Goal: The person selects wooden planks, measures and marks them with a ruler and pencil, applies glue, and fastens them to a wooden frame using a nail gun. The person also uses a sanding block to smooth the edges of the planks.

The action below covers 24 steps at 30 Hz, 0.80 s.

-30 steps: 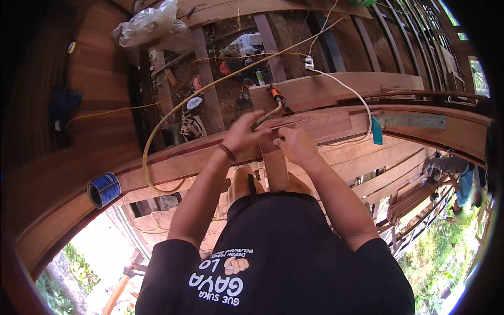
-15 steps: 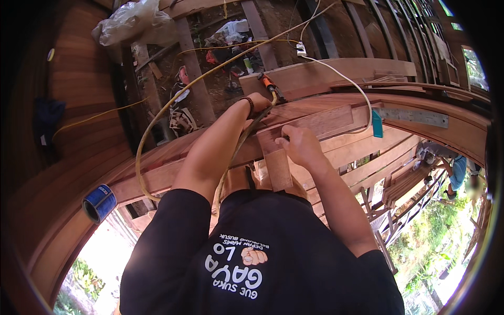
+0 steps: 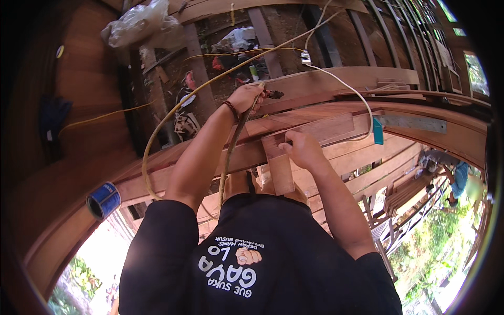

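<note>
My left hand (image 3: 247, 98), with a beaded bracelet at the wrist, is closed around a hose-fed hand tool. The tool's dark end (image 3: 274, 94) sticks out to the right of my fingers; its body is mostly hidden by the hand. A pale hose (image 3: 230, 149) hangs from it toward my lap. My right hand (image 3: 304, 149) is closed over the corner where a short wooden piece (image 3: 281, 172) meets a long flat board (image 3: 325, 129). Something small and dark shows at its fingertips, too small to name. The boards rest on a curved wooden beam (image 3: 244, 157).
A blue can (image 3: 103, 201) stands at the left on the wood. A teal tool (image 3: 378, 131) and a metal ruler (image 3: 415, 124) lie at the right. The yellowish hose (image 3: 173, 100) loops across the joists; a white cable (image 3: 352, 86) runs nearby. Another person (image 3: 459, 176) is far right.
My left hand has shifted slightly up and left with the tool, which has turned so its orange body no longer shows. My right hand stays at the wooden corner.
</note>
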Tool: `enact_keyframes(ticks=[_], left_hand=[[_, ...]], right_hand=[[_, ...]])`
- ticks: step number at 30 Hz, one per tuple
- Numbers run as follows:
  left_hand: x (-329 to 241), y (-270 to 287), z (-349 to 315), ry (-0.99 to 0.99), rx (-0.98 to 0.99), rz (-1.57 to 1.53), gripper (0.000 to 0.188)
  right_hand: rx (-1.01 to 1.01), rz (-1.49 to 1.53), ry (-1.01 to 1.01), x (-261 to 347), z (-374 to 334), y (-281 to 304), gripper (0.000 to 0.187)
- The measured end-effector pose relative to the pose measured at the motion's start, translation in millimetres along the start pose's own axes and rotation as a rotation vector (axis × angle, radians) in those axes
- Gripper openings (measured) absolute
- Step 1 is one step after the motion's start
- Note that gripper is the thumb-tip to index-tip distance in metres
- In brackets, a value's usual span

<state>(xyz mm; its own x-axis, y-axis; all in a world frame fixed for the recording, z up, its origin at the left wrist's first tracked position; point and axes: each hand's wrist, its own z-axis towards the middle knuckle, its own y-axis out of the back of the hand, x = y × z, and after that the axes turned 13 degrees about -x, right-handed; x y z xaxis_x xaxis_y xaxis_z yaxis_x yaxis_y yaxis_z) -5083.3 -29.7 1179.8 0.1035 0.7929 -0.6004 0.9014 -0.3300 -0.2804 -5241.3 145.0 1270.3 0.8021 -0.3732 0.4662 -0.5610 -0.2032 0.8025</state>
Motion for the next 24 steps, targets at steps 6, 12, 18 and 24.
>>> enact_keyframes(ticks=[6, 12, 18, 24], left_hand=[[-32, 17, -150, -0.224, -0.147, -0.001, 0.025], [-32, 31, -293, -0.505, -0.359, -0.140, 0.027], [-15, 3, -410, -0.849, -0.564, -0.217, 0.029], [-7, -17, -490, -1.131, -0.792, -0.180, 0.033]], right_hand=[[0.014, 0.017, 0.075, -9, 6, -6, 0.029], [0.029, -0.054, 0.204, -6, 8, 0, 0.028], [0.011, -0.070, 0.357, -16, 15, -5, 0.029], [0.019, -0.111, 0.447, -19, 20, -6, 0.030]])
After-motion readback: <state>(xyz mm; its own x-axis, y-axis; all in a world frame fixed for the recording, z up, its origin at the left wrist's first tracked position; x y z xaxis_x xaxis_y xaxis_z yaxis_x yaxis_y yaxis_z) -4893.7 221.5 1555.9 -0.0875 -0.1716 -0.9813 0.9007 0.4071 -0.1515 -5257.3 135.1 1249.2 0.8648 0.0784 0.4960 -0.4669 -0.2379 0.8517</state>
